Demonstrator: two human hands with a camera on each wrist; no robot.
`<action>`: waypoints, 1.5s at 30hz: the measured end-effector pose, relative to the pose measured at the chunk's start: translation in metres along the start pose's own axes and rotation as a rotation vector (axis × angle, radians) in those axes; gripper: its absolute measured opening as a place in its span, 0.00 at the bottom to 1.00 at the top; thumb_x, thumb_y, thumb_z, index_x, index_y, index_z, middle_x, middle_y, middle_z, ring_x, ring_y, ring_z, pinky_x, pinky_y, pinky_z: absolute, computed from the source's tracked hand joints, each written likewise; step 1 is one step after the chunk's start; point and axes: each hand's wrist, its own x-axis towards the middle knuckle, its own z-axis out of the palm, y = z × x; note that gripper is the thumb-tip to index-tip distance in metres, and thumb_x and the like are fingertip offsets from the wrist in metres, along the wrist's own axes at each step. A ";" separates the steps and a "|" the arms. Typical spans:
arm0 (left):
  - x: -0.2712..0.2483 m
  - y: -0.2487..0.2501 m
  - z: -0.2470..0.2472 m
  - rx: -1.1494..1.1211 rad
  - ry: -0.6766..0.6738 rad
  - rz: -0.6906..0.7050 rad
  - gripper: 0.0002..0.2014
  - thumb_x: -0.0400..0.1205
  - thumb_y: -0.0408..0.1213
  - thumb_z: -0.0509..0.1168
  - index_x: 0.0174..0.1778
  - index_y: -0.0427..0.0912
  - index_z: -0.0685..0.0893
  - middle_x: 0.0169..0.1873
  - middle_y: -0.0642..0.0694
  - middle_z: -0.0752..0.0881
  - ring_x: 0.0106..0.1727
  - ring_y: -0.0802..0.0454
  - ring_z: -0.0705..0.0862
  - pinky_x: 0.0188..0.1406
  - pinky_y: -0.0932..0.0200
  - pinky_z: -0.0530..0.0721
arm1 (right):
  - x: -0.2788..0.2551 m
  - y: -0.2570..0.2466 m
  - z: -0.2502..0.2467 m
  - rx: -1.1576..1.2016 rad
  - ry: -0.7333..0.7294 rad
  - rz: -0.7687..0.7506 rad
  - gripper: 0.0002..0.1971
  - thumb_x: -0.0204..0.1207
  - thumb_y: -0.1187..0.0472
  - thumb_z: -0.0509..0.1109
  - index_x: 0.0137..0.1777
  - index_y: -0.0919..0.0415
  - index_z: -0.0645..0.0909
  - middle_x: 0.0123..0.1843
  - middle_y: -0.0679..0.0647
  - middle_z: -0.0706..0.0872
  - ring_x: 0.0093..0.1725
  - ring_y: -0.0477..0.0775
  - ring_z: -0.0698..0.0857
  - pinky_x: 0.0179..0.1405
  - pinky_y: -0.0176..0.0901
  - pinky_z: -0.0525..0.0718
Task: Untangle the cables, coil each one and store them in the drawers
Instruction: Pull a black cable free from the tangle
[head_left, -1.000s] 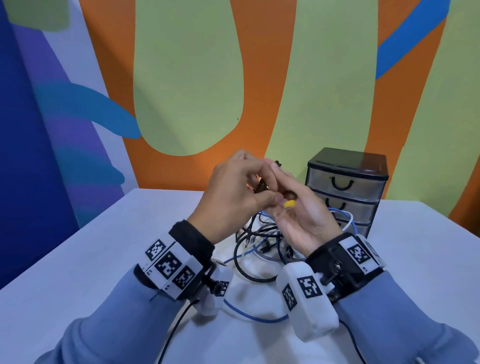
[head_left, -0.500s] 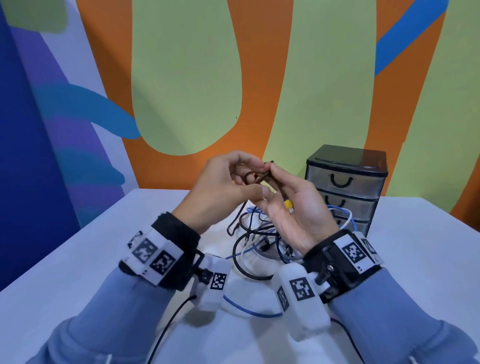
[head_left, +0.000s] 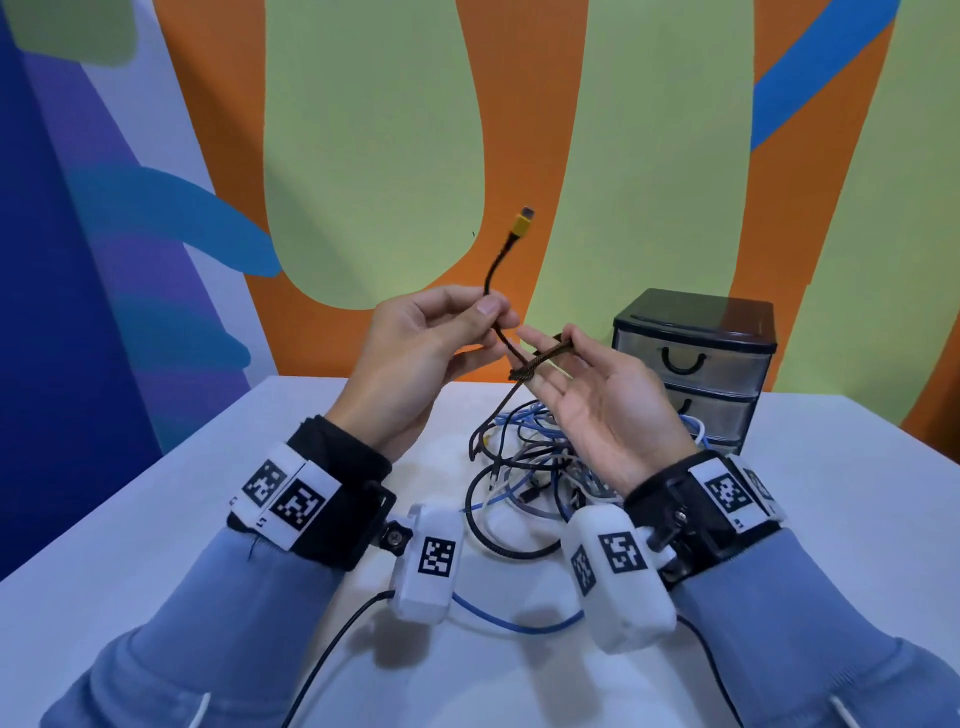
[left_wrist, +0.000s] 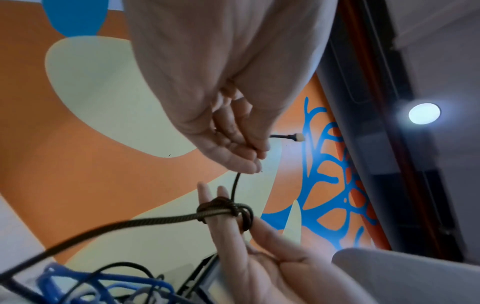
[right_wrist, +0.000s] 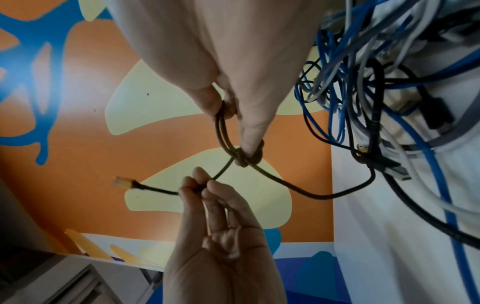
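Note:
A black braided cable (head_left: 497, 266) with a yellow plug (head_left: 523, 224) stands up from my left hand (head_left: 493, 317), which pinches it between thumb and fingertips. The same cable is wound in a small loop (head_left: 535, 364) around the fingers of my right hand (head_left: 550, 358), with the thumb pressing it down. Its other end drops into the tangle of blue, white and black cables (head_left: 519, 457) on the table. The right wrist view shows the loop (right_wrist: 246, 158) crossing at my right fingertip. In the left wrist view the loop (left_wrist: 223, 207) wraps two right fingers.
A small three-drawer unit (head_left: 691, 358) with all drawers closed stands at the back right of the white table (head_left: 156, 519). A blue cable (head_left: 519, 623) runs between my wrists. The painted wall stands right behind the table.
My left hand has drawn the yellow plug end out from between the hands and lifted it. The hands have moved apart, and the loop stays on my right fingers.

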 end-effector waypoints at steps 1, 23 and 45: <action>-0.001 0.000 0.001 0.042 -0.012 0.047 0.08 0.87 0.29 0.71 0.58 0.28 0.90 0.48 0.38 0.94 0.43 0.49 0.89 0.48 0.60 0.90 | -0.001 0.002 0.001 -0.059 0.001 -0.003 0.03 0.93 0.65 0.59 0.59 0.65 0.72 0.71 0.77 0.84 0.64 0.72 0.91 0.65 0.59 0.90; 0.003 -0.007 -0.007 0.642 -0.053 0.158 0.10 0.86 0.54 0.74 0.46 0.55 0.97 0.41 0.49 0.93 0.47 0.57 0.88 0.55 0.52 0.83 | -0.004 0.023 0.009 -0.550 -0.048 -0.065 0.17 0.94 0.56 0.59 0.43 0.59 0.77 0.33 0.48 0.64 0.28 0.43 0.60 0.25 0.34 0.58; -0.003 -0.001 0.004 -0.091 -0.046 -0.357 0.25 0.81 0.19 0.73 0.73 0.40 0.83 0.55 0.31 0.94 0.52 0.42 0.89 0.54 0.53 0.82 | 0.006 0.019 -0.006 -0.712 0.070 -0.223 0.14 0.93 0.53 0.62 0.46 0.58 0.75 0.27 0.43 0.73 0.27 0.45 0.63 0.24 0.34 0.62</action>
